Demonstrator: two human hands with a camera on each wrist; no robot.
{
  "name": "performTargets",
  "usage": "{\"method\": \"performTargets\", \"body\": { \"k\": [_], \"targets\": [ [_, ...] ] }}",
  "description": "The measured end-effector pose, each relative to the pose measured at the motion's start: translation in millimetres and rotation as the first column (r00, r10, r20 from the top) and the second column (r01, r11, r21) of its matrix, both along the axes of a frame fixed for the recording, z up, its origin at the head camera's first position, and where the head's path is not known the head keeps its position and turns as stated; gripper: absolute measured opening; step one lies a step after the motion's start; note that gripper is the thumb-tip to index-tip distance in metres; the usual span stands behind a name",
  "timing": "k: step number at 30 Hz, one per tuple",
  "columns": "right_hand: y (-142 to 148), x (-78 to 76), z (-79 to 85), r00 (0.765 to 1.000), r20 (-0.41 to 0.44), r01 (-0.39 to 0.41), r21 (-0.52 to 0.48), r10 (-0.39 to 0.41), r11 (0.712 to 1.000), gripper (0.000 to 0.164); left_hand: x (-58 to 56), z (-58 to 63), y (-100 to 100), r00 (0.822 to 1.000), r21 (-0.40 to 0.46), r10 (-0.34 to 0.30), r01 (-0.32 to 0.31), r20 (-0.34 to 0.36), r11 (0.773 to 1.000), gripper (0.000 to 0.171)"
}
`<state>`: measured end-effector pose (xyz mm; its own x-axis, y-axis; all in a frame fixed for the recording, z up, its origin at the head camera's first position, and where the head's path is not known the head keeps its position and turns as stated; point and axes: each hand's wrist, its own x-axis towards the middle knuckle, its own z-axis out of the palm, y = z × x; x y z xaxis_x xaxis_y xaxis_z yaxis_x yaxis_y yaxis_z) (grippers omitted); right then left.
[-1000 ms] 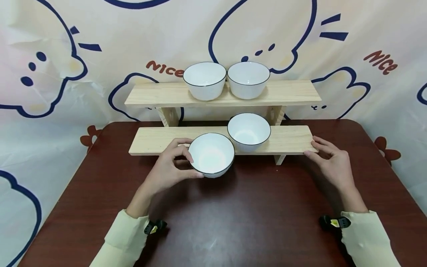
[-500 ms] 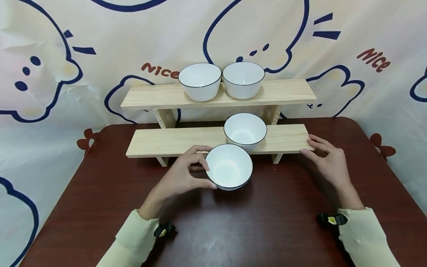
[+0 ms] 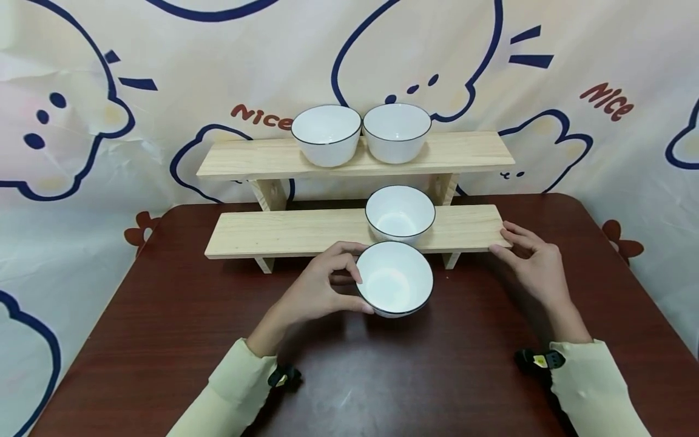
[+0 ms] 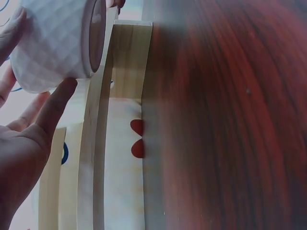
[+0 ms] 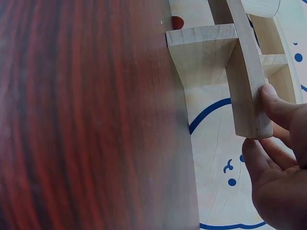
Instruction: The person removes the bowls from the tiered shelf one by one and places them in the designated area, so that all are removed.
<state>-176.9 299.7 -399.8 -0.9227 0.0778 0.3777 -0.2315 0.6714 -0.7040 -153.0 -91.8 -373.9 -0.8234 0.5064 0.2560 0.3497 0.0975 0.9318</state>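
Note:
My left hand (image 3: 322, 288) grips a white bowl (image 3: 395, 279) with a dark rim by its left side, thumb at the front and fingers behind. This bowl is held above the table, just in front of the lower board (image 3: 278, 233) of a two-tier wooden shelf. In the left wrist view the bowl's outside (image 4: 55, 45) shows a diamond pattern. My right hand (image 3: 535, 267) holds the right end of the lower board, thumb at its front edge and fingers at its end. Another white bowl (image 3: 400, 212) sits on that board, right of its middle.
Two similar bowls, a left one (image 3: 326, 135) and a right one (image 3: 397, 132), stand side by side on the upper board (image 3: 469, 152). The shelf stands at the back of a dark red-brown table (image 3: 437, 376). Behind it hangs a cartoon-printed cloth (image 3: 180, 60).
My left hand has carried its bowl rightward and toward me, away from the lower board's front edge. The right hand keeps its place on the board's end. The head view has shifted slightly.

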Motion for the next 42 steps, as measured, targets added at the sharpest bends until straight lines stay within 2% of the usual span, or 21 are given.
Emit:
{"method": "performTargets", "body": {
  "k": [8, 19, 27, 31, 36, 42],
  "targets": [
    [0.4, 0.3, -1.9, 1.000, 0.006, 0.011, -0.004, -0.011, 1.000, 0.045, -4.5, -2.0, 11.1, 1.000, -0.012, -0.009, 0.008, -0.029, 1.000, 0.041],
    [-0.4, -1.2, -3.2, 0.999, -0.039, 0.003, 0.008, -0.002, 1.000, 0.044, -7.7, -6.3, 21.9, 0.997, 0.006, 0.013, -0.012, -0.073, 1.000, 0.040],
    [-0.3, -1.0, -3.0, 0.999, -0.043, 0.005, 0.007, -0.005, 1.000, 0.044, -11.1, -11.2, 33.8, 0.984, -0.024, 0.038, -0.043, -0.172, 0.999, 0.040],
    [0.4, -1.2, -3.2, 0.999, -0.047, 0.009, 0.005, -0.009, 1.000, 0.044, -13.2, -12.3, 42.7, 0.979, -0.033, 0.041, -0.048, -0.198, 0.998, 0.040],
    [-0.3, -1.6, -3.0, 0.999, -0.045, 0.011, 0.004, -0.011, 1.000, 0.044, -14.0, -13.8, 53.8, 0.982, -0.043, 0.024, -0.032, -0.188, 0.999, 0.040],
    [-0.8, -1.0, -2.1, 0.999, -0.031, 0.014, 0.005, -0.014, 1.000, 0.045, -10.8, -16.2, 65.7, 0.996, -0.016, -0.037, 0.036, -0.082, 0.999, 0.039]
  ]
}}
